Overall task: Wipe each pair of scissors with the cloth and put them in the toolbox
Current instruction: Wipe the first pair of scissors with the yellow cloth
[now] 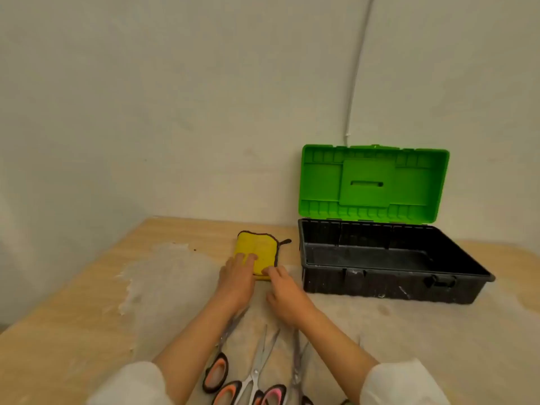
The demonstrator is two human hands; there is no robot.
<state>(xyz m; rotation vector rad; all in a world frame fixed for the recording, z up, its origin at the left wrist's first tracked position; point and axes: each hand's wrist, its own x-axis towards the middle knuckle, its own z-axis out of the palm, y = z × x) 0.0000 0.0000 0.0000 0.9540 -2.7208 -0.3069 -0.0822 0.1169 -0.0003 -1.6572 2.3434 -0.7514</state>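
Observation:
A folded yellow cloth (261,251) with a dark border lies flat on the table, left of the toolbox. My left hand (235,277) rests with its fingers on the cloth's near left part. My right hand (285,295) touches the cloth's near right corner with its fingertips. Several pairs of scissors (258,366) with orange and pink handles lie between my forearms near the table's front; my arms hide parts of them. The toolbox (391,283) is black with a green lid (372,185) standing open; its inside looks empty.
The wooden table (73,317) has a whitish worn patch across its middle. A pale wall stands right behind the table and toolbox. A thin white cable (355,83) runs down the wall above the lid.

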